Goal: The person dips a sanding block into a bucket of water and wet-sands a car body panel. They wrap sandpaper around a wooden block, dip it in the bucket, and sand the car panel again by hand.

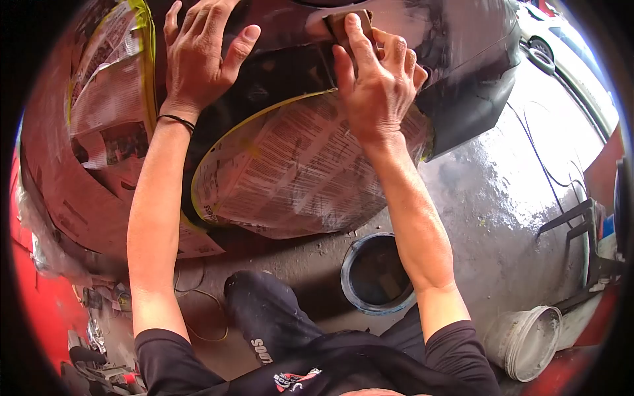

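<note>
My right hand (382,89) grips a brown piece of sandpaper (338,24), pressing it against the car's body panel (456,33). Its index finger lies along the top of the piece; whether a block sits inside it I cannot tell. Farther left, my left hand (206,49) is spread over the dark panel, thumb apart and some fingertips cut off by the frame's top. Below both hands a rounded opening is covered with newspaper (297,165), edged in yellow masking tape (228,127). More taped newspaper (109,125) covers the left part of the car.
A round dark tub (353,295) stands on the floor near my legs. At lower right, a whitish bucket (512,343) leans. Black cables (538,155) trail over the wet-looking concrete floor (469,218). A white car (581,53) is parked at upper right.
</note>
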A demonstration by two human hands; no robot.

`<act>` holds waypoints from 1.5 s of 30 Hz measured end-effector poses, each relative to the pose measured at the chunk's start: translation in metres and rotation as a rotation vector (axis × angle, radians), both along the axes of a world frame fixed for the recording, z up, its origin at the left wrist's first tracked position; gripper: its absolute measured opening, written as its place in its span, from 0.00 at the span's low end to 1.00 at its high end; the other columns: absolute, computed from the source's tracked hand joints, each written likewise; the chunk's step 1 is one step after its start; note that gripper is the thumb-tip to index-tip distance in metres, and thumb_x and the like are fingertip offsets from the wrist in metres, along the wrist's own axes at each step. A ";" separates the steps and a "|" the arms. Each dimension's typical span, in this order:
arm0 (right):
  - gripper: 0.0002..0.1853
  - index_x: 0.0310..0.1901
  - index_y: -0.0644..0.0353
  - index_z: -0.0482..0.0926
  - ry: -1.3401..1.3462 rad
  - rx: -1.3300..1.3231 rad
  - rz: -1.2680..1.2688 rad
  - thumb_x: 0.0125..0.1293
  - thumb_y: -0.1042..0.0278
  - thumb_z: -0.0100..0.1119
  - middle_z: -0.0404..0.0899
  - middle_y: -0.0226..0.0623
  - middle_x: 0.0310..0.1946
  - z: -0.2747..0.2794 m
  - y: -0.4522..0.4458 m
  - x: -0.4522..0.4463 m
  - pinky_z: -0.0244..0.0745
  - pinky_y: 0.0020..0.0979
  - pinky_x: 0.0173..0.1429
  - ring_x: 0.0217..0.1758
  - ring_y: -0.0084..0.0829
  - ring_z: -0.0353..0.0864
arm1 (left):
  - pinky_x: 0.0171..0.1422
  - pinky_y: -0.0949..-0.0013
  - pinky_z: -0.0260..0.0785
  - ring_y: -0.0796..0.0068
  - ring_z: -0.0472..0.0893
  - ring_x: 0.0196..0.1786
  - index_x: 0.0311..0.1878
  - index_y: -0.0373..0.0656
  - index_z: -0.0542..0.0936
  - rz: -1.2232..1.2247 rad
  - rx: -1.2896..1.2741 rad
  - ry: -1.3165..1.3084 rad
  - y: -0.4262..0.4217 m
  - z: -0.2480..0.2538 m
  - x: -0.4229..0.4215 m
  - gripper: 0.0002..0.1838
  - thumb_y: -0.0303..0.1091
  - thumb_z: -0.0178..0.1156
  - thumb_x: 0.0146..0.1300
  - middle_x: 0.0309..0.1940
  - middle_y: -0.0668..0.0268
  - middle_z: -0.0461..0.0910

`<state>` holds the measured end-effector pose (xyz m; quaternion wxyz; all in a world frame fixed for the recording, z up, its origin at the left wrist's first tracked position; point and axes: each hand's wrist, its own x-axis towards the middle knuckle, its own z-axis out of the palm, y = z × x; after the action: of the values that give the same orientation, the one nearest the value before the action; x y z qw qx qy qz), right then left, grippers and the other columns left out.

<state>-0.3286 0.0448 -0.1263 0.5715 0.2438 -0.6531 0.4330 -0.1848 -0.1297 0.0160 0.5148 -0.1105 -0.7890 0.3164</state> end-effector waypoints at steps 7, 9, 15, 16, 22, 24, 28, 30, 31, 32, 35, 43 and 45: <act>0.21 0.68 0.31 0.88 0.021 -0.120 -0.018 0.74 0.51 0.69 0.85 0.29 0.57 0.023 0.008 -0.042 0.70 0.48 0.64 0.59 0.38 0.81 | 0.90 0.38 0.49 0.50 0.79 0.77 0.74 0.39 0.78 -0.037 0.034 0.031 -0.004 -0.001 0.000 0.30 0.51 0.57 0.80 0.68 0.51 0.84; 0.22 0.68 0.32 0.87 0.039 -0.032 -0.018 0.74 0.53 0.70 0.84 0.27 0.56 0.002 0.006 -0.018 0.68 0.47 0.61 0.57 0.35 0.81 | 0.90 0.38 0.49 0.50 0.79 0.77 0.74 0.39 0.78 -0.035 0.037 0.032 -0.002 0.000 0.000 0.30 0.51 0.57 0.80 0.68 0.51 0.84; 0.25 0.68 0.39 0.88 -0.040 -0.030 -0.071 0.70 0.49 0.73 0.82 0.29 0.48 0.017 0.024 -0.043 0.69 0.48 0.59 0.56 0.37 0.81 | 0.91 0.38 0.49 0.52 0.79 0.78 0.75 0.40 0.78 -0.027 0.065 0.020 0.001 -0.001 0.002 0.31 0.53 0.54 0.82 0.69 0.54 0.84; 0.26 0.68 0.40 0.87 -0.116 -0.086 -0.081 0.68 0.49 0.74 0.81 0.30 0.46 0.019 0.012 -0.033 0.69 0.48 0.59 0.56 0.38 0.81 | 0.91 0.38 0.49 0.52 0.79 0.78 0.75 0.40 0.78 -0.018 0.083 0.001 0.002 -0.002 0.004 0.31 0.53 0.53 0.82 0.69 0.54 0.84; 0.24 0.64 0.36 0.91 0.124 0.081 0.040 0.66 0.46 0.77 0.86 0.31 0.48 0.032 -0.031 0.043 0.72 0.45 0.57 0.54 0.35 0.83 | 0.91 0.38 0.46 0.52 0.78 0.79 0.76 0.40 0.77 -0.086 0.116 -0.006 -0.006 -0.001 0.005 0.31 0.53 0.44 0.85 0.70 0.53 0.83; 0.23 0.62 0.38 0.92 0.134 0.109 -0.056 0.68 0.42 0.76 0.89 0.34 0.45 0.024 0.007 -0.006 0.76 0.45 0.57 0.53 0.36 0.85 | 0.91 0.37 0.46 0.51 0.78 0.78 0.76 0.41 0.77 -0.099 0.119 0.002 -0.006 -0.002 0.004 0.30 0.52 0.45 0.85 0.70 0.52 0.83; 0.22 0.59 0.42 0.94 -0.307 -0.132 -0.102 0.70 0.41 0.74 0.92 0.35 0.45 0.015 0.037 -0.040 0.85 0.45 0.54 0.51 0.44 0.89 | 0.90 0.37 0.46 0.51 0.77 0.78 0.76 0.41 0.77 -0.103 0.103 0.019 -0.008 -0.003 -0.001 0.30 0.52 0.46 0.85 0.70 0.51 0.83; 0.22 0.61 0.40 0.93 0.027 -0.051 -0.089 0.70 0.43 0.75 0.89 0.34 0.42 0.017 0.000 -0.019 0.82 0.47 0.55 0.52 0.42 0.88 | 0.90 0.37 0.46 0.51 0.77 0.78 0.76 0.42 0.77 -0.101 0.107 0.018 -0.009 -0.004 0.000 0.30 0.52 0.46 0.85 0.70 0.51 0.83; 0.23 0.63 0.38 0.92 0.053 0.028 -0.138 0.69 0.44 0.75 0.87 0.31 0.43 0.022 -0.019 0.011 0.76 0.47 0.59 0.53 0.38 0.86 | 0.90 0.37 0.46 0.51 0.78 0.78 0.76 0.42 0.77 -0.105 0.112 0.015 -0.010 -0.004 0.002 0.30 0.53 0.47 0.85 0.70 0.51 0.83; 0.23 0.64 0.36 0.91 0.124 0.050 -0.019 0.70 0.43 0.73 0.87 0.28 0.46 0.024 -0.028 0.029 0.71 0.45 0.61 0.54 0.36 0.84 | 0.90 0.37 0.47 0.50 0.78 0.78 0.76 0.42 0.77 -0.110 0.119 0.014 -0.010 -0.003 0.003 0.30 0.53 0.47 0.85 0.70 0.51 0.83; 0.23 0.66 0.38 0.89 0.160 0.198 -0.002 0.71 0.47 0.73 0.87 0.29 0.52 0.027 0.007 0.018 0.72 0.45 0.63 0.56 0.36 0.85 | 0.90 0.37 0.48 0.50 0.78 0.77 0.75 0.41 0.77 -0.025 0.158 -0.028 0.001 -0.001 0.014 0.31 0.54 0.47 0.85 0.70 0.51 0.83; 0.27 0.67 0.35 0.88 0.462 0.418 0.181 0.68 0.69 0.74 0.84 0.31 0.68 0.039 0.039 -0.041 0.70 0.46 0.73 0.67 0.38 0.83 | 0.90 0.35 0.47 0.52 0.79 0.77 0.77 0.40 0.75 -0.061 0.155 0.028 -0.003 -0.003 0.009 0.34 0.59 0.47 0.85 0.69 0.53 0.83; 0.27 0.66 0.33 0.88 0.496 0.533 0.222 0.67 0.71 0.73 0.84 0.28 0.69 0.055 0.047 -0.044 0.69 0.46 0.74 0.68 0.38 0.82 | 0.89 0.34 0.48 0.53 0.80 0.76 0.77 0.41 0.75 -0.098 0.165 0.055 -0.005 -0.003 0.009 0.35 0.61 0.46 0.86 0.70 0.54 0.83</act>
<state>-0.3728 0.0917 -0.0717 0.5783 0.5504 -0.5543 0.2353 -0.1756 -0.1346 0.0125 0.5583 -0.0974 -0.7918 0.2277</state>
